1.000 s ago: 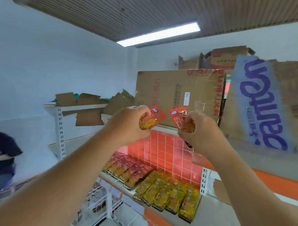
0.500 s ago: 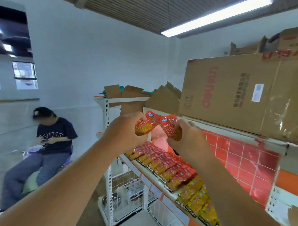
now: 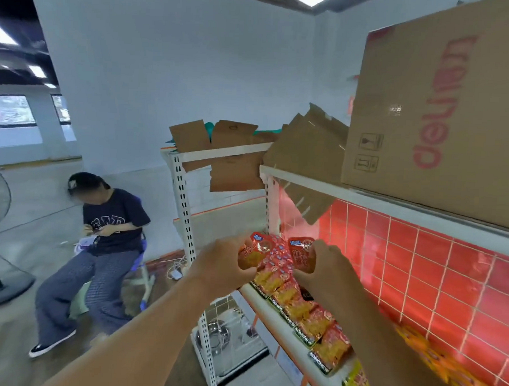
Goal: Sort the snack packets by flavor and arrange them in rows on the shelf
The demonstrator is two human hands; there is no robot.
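Our left hand (image 3: 221, 267) and right hand (image 3: 330, 273) have dropped to the centre red row (image 3: 306, 312), fingers (image 3: 328, 250) gripping one packet (image 3: 302, 250) each; nudges could scatter it.

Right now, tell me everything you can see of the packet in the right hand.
The packet is a small, glossy, foil-like pouch. It is red, with a blue tab at its top edge and pale lettering too blurred to read. It is roughly upright, facing the camera, above the row of red packets on the shelf. The right hand grips its right side and lower part, hiding them. A second packet, in the left hand, is close beside it; whether they touch is unclear.
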